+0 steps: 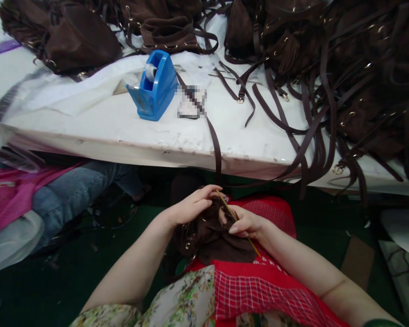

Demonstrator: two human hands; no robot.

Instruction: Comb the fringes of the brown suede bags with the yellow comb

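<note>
A dark brown suede bag (211, 238) lies in my lap on a red checked apron (252, 286), below the table edge. My left hand (194, 206) is closed on the bag's top edge, fingers curled over the fabric. My right hand (247, 224) pinches a thin yellowish stick (236, 220) that slants across the bag's opening. A brown strap (216, 150) hangs from the table down to the bag.
The white table (122, 131) holds a blue tape dispenser (153, 86), piles of brown suede bags (75, 38) at the back and many loose brown straps (310, 131) at the right. Another person's jeans-clad legs (75, 190) sit at my left. A cardboard piece (356, 261) lies on the green floor.
</note>
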